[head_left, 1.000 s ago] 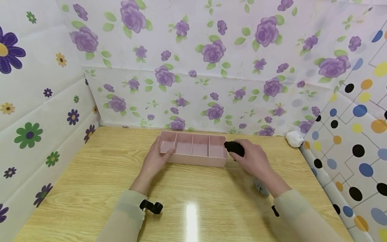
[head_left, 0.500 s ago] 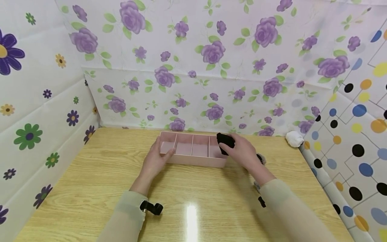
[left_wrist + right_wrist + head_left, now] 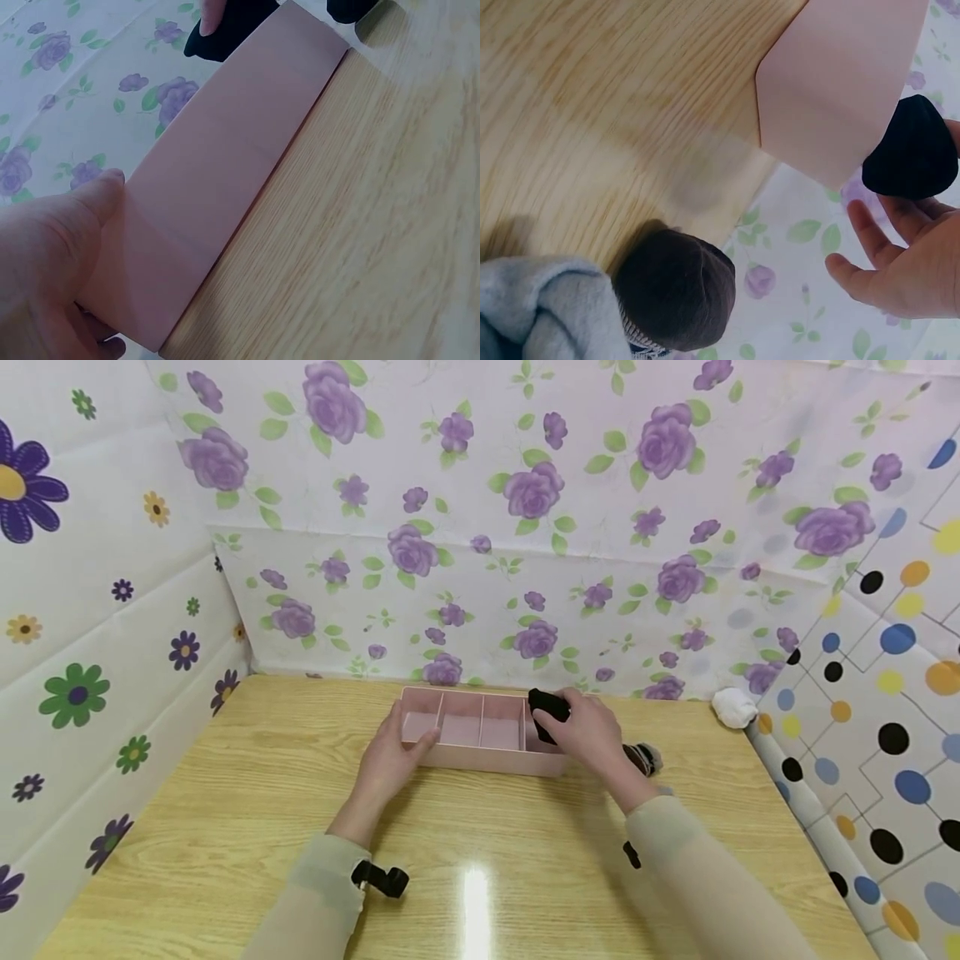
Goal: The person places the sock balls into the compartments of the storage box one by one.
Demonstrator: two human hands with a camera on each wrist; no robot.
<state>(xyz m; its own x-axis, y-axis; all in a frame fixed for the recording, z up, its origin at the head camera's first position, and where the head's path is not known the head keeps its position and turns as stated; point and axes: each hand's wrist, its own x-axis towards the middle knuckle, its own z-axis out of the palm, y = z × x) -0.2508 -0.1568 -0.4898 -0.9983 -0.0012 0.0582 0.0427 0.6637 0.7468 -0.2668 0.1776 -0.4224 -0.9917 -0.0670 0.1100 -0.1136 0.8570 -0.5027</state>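
Note:
A pink divided organizer box (image 3: 487, 758) stands on the wooden table near the back wall. My left hand (image 3: 388, 762) grips its left end, thumb over the front rim and fingers at the left side. My right hand (image 3: 592, 731) holds a balled-up black sock (image 3: 550, 714) over the rightmost compartment. In the right wrist view the black sock (image 3: 913, 154) is at the box's upper edge, pinched by the right hand's fingers. How far it reaches into the compartment is hidden. The other compartments show bare bottoms.
Right of the box, partly behind the right wrist, lies a dark brown sock ball (image 3: 679, 289) with a patterned part. A fluffy grey sock ball (image 3: 544, 307) lies beside it. A white bundle (image 3: 733, 707) sits in the back right corner. Patterned sheets line the walls.
My right hand has moved left with the black sock, from beside the box's right end to over the rightmost compartment. The left hand stays on the box's left end.

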